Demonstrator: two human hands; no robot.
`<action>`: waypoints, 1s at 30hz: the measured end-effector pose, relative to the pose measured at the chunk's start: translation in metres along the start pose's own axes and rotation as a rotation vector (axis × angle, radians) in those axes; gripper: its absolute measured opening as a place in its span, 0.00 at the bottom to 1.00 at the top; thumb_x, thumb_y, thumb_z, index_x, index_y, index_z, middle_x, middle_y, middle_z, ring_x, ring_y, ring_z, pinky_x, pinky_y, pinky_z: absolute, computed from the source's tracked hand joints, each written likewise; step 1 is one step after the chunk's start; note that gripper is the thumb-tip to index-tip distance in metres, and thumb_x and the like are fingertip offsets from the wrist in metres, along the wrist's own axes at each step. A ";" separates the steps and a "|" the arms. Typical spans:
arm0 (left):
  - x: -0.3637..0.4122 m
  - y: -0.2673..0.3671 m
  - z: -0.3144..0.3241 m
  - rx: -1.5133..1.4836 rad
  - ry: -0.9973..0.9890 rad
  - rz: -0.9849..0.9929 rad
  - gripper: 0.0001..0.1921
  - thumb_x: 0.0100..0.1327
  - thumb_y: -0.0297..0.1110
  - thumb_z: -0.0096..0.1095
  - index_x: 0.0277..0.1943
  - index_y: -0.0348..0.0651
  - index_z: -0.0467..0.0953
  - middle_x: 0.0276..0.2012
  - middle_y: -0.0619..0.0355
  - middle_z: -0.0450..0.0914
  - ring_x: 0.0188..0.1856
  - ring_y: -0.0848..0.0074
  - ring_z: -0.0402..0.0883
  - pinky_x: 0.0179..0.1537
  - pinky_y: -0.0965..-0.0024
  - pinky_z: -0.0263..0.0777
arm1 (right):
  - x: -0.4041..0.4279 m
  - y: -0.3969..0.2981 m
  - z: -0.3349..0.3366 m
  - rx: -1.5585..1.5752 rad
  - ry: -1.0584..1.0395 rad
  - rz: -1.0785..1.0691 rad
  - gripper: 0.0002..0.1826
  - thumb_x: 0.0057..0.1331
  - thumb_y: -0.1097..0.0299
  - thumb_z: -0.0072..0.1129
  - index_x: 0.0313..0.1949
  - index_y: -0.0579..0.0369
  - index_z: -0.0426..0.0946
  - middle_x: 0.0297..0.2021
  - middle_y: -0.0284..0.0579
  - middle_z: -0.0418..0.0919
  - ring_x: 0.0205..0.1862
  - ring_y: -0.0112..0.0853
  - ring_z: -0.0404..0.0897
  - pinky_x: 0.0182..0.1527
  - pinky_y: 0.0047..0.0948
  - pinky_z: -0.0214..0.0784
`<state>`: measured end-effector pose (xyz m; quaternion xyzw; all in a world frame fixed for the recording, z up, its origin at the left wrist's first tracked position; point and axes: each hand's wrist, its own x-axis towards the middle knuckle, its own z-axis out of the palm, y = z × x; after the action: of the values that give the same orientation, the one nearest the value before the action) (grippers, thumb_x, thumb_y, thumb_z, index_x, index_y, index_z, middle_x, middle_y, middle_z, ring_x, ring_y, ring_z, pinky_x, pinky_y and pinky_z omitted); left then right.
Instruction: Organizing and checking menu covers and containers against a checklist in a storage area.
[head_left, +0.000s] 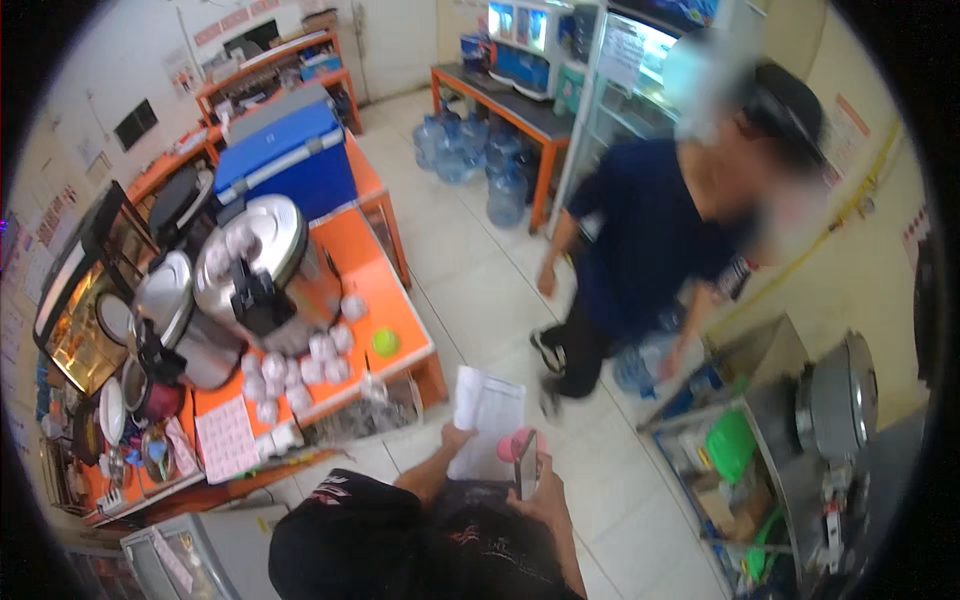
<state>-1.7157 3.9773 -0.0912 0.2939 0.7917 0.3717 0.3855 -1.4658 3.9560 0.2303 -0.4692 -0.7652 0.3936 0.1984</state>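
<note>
My left hand (456, 436) grips a sheaf of white papers (491, 405) at its left edge, in front of my black shirt. The top sheet curls over at its upper left and bears printed lines. My right hand (546, 491) holds a mobile phone (528, 465) upright, seen nearly edge-on. A round pink object (511, 444) shows behind the phone, over the papers; I cannot tell what it is.
A co-worker (637, 225) in a dark shirt walks on the tiled floor ahead. To the left, an orange table (375, 262) bears large metal pots (255, 225), several wrapped white balls (300, 367) and a blue cooler (285, 150). A metal stand (750, 420) is at right.
</note>
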 end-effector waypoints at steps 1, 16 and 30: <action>0.043 -0.011 0.005 0.116 0.094 -0.041 0.30 0.41 0.46 0.79 0.45 0.34 0.82 0.40 0.46 0.86 0.43 0.60 0.85 0.47 0.59 0.78 | 0.035 -0.015 -0.005 0.027 -0.015 -0.056 0.46 0.46 0.60 0.73 0.60 0.58 0.57 0.45 0.61 0.79 0.46 0.54 0.80 0.48 0.44 0.74; 0.504 0.268 -0.018 0.017 0.219 0.028 0.28 0.43 0.42 0.78 0.46 0.31 0.81 0.38 0.45 0.85 0.41 0.63 0.85 0.46 0.61 0.79 | 0.582 0.103 -0.052 0.361 0.037 0.103 0.40 0.48 0.80 0.67 0.59 0.59 0.55 0.47 0.53 0.76 0.49 0.38 0.80 0.46 0.34 0.77; 0.987 0.421 -0.191 0.036 0.179 0.334 0.32 0.43 0.39 0.77 0.54 0.38 0.78 0.44 0.44 0.84 0.48 0.57 0.83 0.50 0.59 0.75 | 1.056 0.120 -0.035 0.256 0.270 0.152 0.40 0.47 0.77 0.64 0.58 0.65 0.55 0.45 0.60 0.77 0.48 0.43 0.81 0.50 0.37 0.73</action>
<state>-2.3215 4.8822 -0.0532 0.3939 0.7695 0.4410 0.2412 -1.8825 4.9233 0.0871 -0.5453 -0.6377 0.4349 0.3270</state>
